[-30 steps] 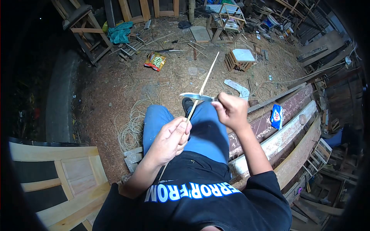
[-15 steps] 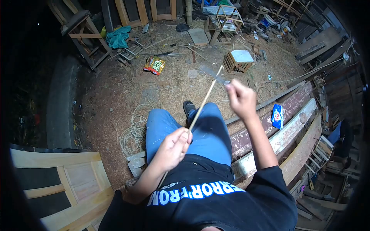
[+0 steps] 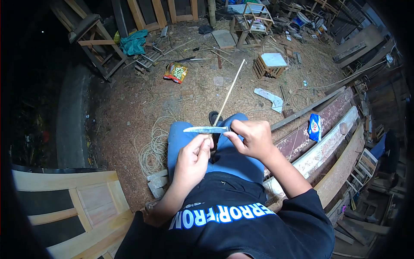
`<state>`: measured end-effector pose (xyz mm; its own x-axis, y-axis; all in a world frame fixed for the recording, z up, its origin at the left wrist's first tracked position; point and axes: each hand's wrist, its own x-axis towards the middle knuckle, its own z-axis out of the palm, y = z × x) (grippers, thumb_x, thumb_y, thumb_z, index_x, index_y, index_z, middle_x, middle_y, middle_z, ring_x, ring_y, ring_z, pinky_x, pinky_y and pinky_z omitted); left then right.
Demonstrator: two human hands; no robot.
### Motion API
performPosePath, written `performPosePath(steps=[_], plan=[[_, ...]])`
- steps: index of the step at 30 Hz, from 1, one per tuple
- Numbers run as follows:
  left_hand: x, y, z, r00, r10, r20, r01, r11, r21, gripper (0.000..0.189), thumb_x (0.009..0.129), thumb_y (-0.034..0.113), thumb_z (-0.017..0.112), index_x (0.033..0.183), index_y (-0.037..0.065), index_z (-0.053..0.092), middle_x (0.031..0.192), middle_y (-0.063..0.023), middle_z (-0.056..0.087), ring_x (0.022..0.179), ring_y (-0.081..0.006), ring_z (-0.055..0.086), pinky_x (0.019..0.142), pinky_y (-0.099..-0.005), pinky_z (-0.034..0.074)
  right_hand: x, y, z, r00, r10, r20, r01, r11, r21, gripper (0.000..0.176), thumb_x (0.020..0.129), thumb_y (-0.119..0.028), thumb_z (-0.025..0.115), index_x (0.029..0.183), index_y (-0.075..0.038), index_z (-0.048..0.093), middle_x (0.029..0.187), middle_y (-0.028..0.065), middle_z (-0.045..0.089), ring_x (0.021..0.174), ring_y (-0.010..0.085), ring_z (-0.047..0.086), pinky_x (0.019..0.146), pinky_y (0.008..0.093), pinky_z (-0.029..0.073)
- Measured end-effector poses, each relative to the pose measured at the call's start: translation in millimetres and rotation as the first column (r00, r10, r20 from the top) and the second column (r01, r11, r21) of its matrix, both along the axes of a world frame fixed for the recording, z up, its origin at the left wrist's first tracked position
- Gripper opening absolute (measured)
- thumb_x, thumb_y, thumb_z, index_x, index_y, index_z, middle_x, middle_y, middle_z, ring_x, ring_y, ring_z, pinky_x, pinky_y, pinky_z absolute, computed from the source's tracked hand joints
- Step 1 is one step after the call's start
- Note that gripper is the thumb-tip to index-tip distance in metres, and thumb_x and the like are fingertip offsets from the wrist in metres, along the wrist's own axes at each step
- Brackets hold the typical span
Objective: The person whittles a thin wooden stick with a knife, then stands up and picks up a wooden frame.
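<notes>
A thin pale wooden stick slants up and away over my knees. Its near part is pinched in my left hand, fingers closed round it. My right hand is closed on the handle of a knife, most of that handle hidden by the fingers. The blade lies crosswise over the stick just beyond my left fingertips, its tip pointing left. Both hands are above my lap, over my blue trousers.
Wood shavings cover the ground. A coil of pale strips lies left of my legs. To the right are long boards with a blue packet. Ahead are a snack bag and a slatted stool. A panelled wooden door lies at lower left.
My right hand has brought the knife down and back along the stick, from near its far end to just beyond my left hand. The left hand has shifted slightly, still gripping the stick.
</notes>
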<state>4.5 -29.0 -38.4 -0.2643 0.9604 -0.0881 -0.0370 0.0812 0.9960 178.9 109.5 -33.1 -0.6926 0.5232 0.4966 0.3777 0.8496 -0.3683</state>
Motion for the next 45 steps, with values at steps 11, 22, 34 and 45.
performPosePath(steps=[11,22,34,45], plan=[[4,3,-6,0.999,0.016,-0.046,-0.014,0.999,0.044,0.019,0.113,0.013,0.051,0.099,0.002,0.058,0.078,0.0038,0.049,0.066,-0.0017,0.043,0.057,-0.0225,0.034,4,24,-1,0.994,-0.108,0.012,0.108,0.994,0.007,0.035,0.094,-0.038,0.075,0.075,-0.014,0.059,0.059,0.0073,0.059,0.052,0.0280,0.063,0.049,0.0418,0.047],[0,0,-4,0.991,-0.010,-0.133,0.008,1.000,-0.011,0.018,0.113,0.013,0.053,0.100,0.002,0.060,0.071,0.0040,0.046,0.062,-0.0017,0.041,0.053,-0.0238,0.031,5,32,-8,1.000,-0.003,-0.023,0.004,0.999,0.041,0.033,0.094,-0.037,0.075,0.076,-0.013,0.060,0.059,0.0086,0.060,0.053,0.0301,0.065,0.047,0.0428,0.048],[4,-5,-6,0.965,0.009,-0.262,-0.028,0.997,-0.068,0.013,0.110,0.008,0.056,0.102,-0.001,0.061,0.073,-0.0016,0.053,0.062,-0.0040,0.049,0.054,-0.0266,0.038,20,51,-27,0.969,-0.223,-0.108,0.228,0.973,0.036,0.033,0.092,-0.035,0.078,0.075,-0.013,0.061,0.057,0.0108,0.059,0.050,0.0300,0.063,0.046,0.0426,0.047],[2,0,-10,0.879,0.063,-0.472,-0.058,0.998,0.026,0.013,0.108,0.010,0.058,0.103,-0.001,0.063,0.073,-0.0144,0.063,0.057,-0.0195,0.063,0.055,-0.0335,0.044,17,49,-42,0.980,-0.163,-0.114,0.164,0.986,0.003,0.031,0.096,-0.039,0.075,0.078,-0.016,0.064,0.062,0.0082,0.066,0.057,0.0300,0.069,0.051,0.0443,0.051]])
